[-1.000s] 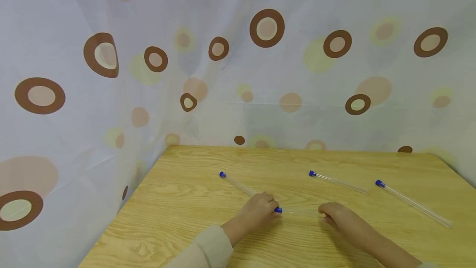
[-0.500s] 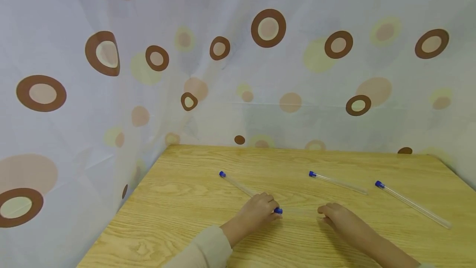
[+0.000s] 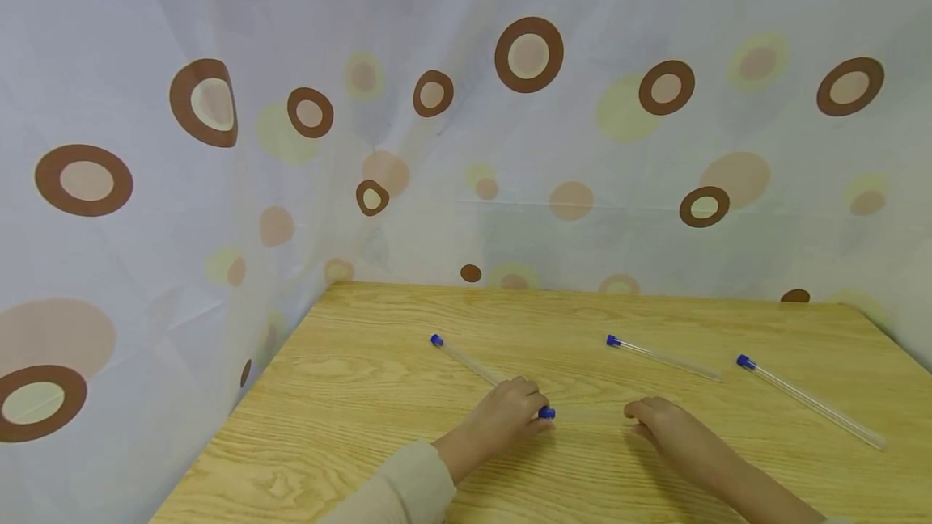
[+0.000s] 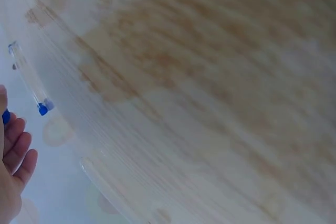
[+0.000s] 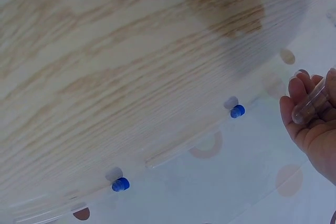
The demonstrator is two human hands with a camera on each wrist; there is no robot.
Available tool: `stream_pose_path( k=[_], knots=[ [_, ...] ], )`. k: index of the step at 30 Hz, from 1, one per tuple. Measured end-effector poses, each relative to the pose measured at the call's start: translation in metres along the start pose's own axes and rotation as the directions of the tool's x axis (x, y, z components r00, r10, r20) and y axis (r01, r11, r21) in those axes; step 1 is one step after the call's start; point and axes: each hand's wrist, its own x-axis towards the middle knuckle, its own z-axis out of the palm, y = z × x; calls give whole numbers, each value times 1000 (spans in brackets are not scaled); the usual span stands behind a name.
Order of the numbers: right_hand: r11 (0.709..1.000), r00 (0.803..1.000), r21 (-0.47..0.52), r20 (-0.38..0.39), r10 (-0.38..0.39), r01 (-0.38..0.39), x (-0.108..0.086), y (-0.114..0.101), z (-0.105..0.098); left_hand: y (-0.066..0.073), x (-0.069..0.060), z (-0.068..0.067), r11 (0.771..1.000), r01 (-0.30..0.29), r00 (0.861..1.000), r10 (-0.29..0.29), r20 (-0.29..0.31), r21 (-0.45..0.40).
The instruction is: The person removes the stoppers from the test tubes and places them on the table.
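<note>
Between my hands a clear test tube (image 3: pixel 591 414) lies crosswise in the head view, low over the wooden table. My left hand (image 3: pixel 502 415) pinches it at its blue cap (image 3: pixel 547 412); the same cap (image 4: pixel 6 116) peeks out beside the fingers in the left wrist view. At the other end, my right hand (image 3: pixel 673 431) holds the tube. The right wrist view shows its rounded clear tip (image 5: pixel 304 109) against the curled fingers. Whether the cap is fully seated cannot be seen.
Another blue-capped tube (image 3: pixel 466 360) slants behind my left hand, its lower end hidden. Two more capped tubes lie on the right: one further back (image 3: pixel 666 359), one nearer the edge (image 3: pixel 811 404). The wooden table (image 3: pixel 306 411) meets a patterned curtain (image 3: pixel 466 144) behind and left.
Both hands keep their grip on the tube and its cap in almost the same place. The head view has shifted very slightly.
</note>
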Motion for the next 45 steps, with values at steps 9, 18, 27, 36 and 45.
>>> stream_pose_path(
  k=[9, 18, 27, 36, 45],
  knots=[
    [1000, 999, 19, 30, 24, -24, 0, -1, -1, 0, -1, 0, 999, -25, 1000, 25, -16, 42],
    [998, 998, -55, -59, -6, 2, -1, -3, 4, 2, 0, -4, 994, -4, 999, 1, 34, 110],
    [990, 981, -125, -174, -83, 61, -1, -2, 8, 4, 2, -7, 996, 22, 998, -27, 63, 85],
    [992, 982, -115, -173, -76, 57, -3, -2, 9, 6, 2, -6, 997, 61, 993, -65, 97, 37],
    [992, 985, -121, -164, -62, 42, -4, -4, 9, 7, 2, -7, 996, 91, 990, -91, 107, 10]
  ],
)
